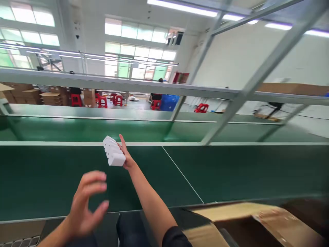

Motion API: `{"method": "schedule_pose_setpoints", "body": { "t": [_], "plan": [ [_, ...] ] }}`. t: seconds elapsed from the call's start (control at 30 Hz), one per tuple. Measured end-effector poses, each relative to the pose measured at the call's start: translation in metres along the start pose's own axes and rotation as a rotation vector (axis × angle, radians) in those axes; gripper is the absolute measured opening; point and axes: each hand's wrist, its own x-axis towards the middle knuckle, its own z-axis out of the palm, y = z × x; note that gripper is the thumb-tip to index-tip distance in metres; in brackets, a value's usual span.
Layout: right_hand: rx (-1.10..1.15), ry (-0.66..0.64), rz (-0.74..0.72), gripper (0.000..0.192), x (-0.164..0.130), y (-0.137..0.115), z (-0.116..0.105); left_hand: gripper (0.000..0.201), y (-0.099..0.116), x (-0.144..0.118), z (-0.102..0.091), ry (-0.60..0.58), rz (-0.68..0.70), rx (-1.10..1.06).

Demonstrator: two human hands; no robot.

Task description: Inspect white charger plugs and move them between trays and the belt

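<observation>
White blocks [113, 152] in right hand [128, 158], row angled up-left, left hand [86, 206] empty

The scene is brightly and evenly lit. Light is delivered by long fluorescent ceiling tubes [185, 8] in the upper middle and upper right of the frame and by tall rows of daylight windows [140, 32] in the upper left and centre, which are blown out to near white. Soft sheen is seen on the dark green matte worktop [231, 171]; shadows are faint. Motion blur is marked on the open left hand [86, 206] at the lower left and on the brown cardboard box [259, 221] at the lower right. Straight grey metal frame bars [267, 65] are bowed by wide-angle distortion toward the edges.
</observation>
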Motion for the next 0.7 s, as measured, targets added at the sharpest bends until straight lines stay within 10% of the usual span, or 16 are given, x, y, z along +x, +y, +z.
{"method": "schedule_pose_setpoints", "body": {
  "t": [0.2,0.33,0.7],
  "plan": [
    [0.420,-0.051,0.180,0.116,0.015,0.032,-0.037,0.092,-0.104,0.015,0.074,0.006,-0.411,-0.383],
    [0.456,-0.027,0.301,0.096,0.013,0.049,-0.048,0.099,-0.129,0.005,0.106,-0.045,-0.463,-0.483],
    [0.444,-0.149,0.431,0.105,0.010,0.056,-0.038,0.057,-0.125,0.010,0.072,-0.199,-0.513,-0.709]
  ]
}}
